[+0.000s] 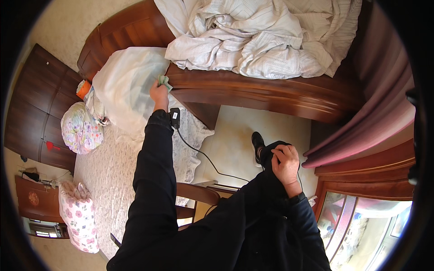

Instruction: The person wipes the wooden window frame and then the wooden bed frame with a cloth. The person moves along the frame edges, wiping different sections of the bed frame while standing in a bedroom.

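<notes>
Cloth (164, 82), pale green, bunched in closed left grip (158, 93) beside wooden bed panel (253, 90), likely light and soft, best held by its folds, with right grip (285, 168) half-curled on knee (266, 172), hold unclear.

2 hands (159, 94) (285, 167), at 10 and 4 o'clock; 1 cloth (165, 83); 1 adapter (175, 118); 1 shoe (257, 140); 1 curtain (375, 113) at 3 o'clock.

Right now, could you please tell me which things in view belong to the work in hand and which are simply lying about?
Apparently in use:
- green cloth, held in the left hand
- wooden bed panel, beside the cloth

Lying about:
- rumpled pale bedding
- pink-flowered pillow
- round flowered bundle
- corded black box
</notes>
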Demonstrator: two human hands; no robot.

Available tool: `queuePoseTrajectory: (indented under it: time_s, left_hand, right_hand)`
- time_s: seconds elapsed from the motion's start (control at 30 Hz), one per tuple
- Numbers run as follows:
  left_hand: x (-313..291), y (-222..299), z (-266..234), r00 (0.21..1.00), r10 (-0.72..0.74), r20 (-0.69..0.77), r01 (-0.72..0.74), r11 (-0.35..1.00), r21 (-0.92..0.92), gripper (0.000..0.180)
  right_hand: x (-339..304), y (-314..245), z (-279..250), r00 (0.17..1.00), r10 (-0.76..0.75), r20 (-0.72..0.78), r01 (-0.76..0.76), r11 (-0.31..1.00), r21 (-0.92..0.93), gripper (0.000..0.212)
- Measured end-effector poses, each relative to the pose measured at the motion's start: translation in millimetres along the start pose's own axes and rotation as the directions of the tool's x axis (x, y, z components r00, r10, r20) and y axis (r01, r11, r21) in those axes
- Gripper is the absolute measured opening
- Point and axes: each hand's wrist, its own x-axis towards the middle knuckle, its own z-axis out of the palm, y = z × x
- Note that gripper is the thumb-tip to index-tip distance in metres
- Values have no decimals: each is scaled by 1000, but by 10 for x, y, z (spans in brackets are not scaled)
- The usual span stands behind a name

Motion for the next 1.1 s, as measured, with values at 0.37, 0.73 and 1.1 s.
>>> queuePoseTrajectory:
  time_s: [0.37, 0.73, 1.1]
  left_hand:
    - [-7, -796, -130, 862, -496, 108, 490, 757, -431, 42]
    - [-322, -170, 26, 976, 197, -90, -179, 968, 178, 44]
    - [-809, -595, 88, 986, 146, -82, -95, 890, 446, 45]
  right_hand:
    - [31, -25, 26, 1000, 8, 12, -8, 1000, 0, 15]
    - [106, -71, 170, 999, 5, 39, -5, 1000, 2, 15]
    - [111, -95, 232, 999, 8, 48, -8, 1000, 0, 15]
